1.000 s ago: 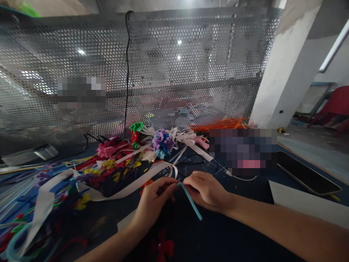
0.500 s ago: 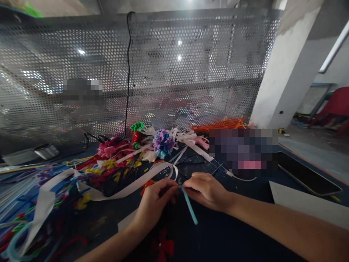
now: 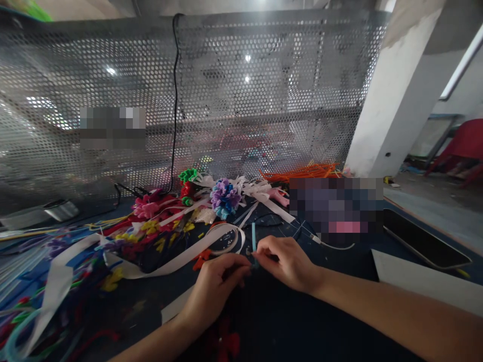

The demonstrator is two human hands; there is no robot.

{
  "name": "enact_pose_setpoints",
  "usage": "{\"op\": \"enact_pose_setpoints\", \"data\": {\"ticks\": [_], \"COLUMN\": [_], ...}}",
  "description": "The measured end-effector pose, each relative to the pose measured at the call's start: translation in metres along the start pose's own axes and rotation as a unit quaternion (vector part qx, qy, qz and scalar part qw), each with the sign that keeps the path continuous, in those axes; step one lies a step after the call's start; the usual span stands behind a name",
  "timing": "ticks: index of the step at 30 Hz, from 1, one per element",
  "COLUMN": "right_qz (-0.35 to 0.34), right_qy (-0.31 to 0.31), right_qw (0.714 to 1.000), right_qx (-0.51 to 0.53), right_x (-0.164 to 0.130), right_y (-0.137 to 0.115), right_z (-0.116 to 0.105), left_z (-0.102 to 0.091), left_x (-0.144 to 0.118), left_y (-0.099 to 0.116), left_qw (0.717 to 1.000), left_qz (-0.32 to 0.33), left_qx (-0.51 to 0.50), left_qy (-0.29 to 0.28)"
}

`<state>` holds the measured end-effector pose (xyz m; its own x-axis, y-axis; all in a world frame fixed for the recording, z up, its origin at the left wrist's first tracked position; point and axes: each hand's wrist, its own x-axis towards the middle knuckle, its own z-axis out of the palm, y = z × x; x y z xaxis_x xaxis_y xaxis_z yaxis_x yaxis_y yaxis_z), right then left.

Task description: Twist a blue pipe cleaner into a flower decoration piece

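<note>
1. Dark worktable (image 3: 339,327), perforated metal screen (image 3: 264,100) behind.
2. Light-blue pipe cleaner (image 3: 254,240) stands upright just before the white ribbon loop (image 3: 226,241), pinched by left hand (image 3: 219,286) and right hand (image 3: 289,261) fingertips.
3. Risk, as judged: the thin stem could slip or kink if the pinch loosens, and would be hard to find among nearby clutter.

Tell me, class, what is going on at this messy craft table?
A person sits at a dark table and pinches a light blue pipe cleaner between the left hand and the right hand; its free end points up. Beyond the hands lie white ribbon, a purple and blue pipe-cleaner flower, other coloured pieces and an orange bundle. A phone lies to the right.
</note>
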<state>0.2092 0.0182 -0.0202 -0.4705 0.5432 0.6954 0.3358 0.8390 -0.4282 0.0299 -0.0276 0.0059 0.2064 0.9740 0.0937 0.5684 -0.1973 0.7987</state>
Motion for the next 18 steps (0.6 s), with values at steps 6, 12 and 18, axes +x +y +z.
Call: {"op": "enact_pose_setpoints", "data": {"ticks": [6,12,18], "right_qz": [-0.039,-0.03,-0.039], "right_qy": [-0.004,-0.023,-0.042], "right_qw": [0.999,0.999,0.998], "right_qx": [-0.021,-0.02,-0.041], "right_x": [-0.0001,0.0002,0.001], "right_y": [0.0017,0.0023,0.0015], "right_z": [-0.0007,-0.0001,0.0005], "left_z": [-0.0005,-0.0014,-0.0019], "left_x": [0.0018,0.0038,0.0072], "left_y": [-0.0004,-0.0004,-0.0039], "left_qw": [1.0,1.0,0.999], "left_qz": [-0.002,-0.005,-0.022], "left_qx": [-0.001,-0.01,-0.004], "left_qy": [0.003,0.011,0.043]}}
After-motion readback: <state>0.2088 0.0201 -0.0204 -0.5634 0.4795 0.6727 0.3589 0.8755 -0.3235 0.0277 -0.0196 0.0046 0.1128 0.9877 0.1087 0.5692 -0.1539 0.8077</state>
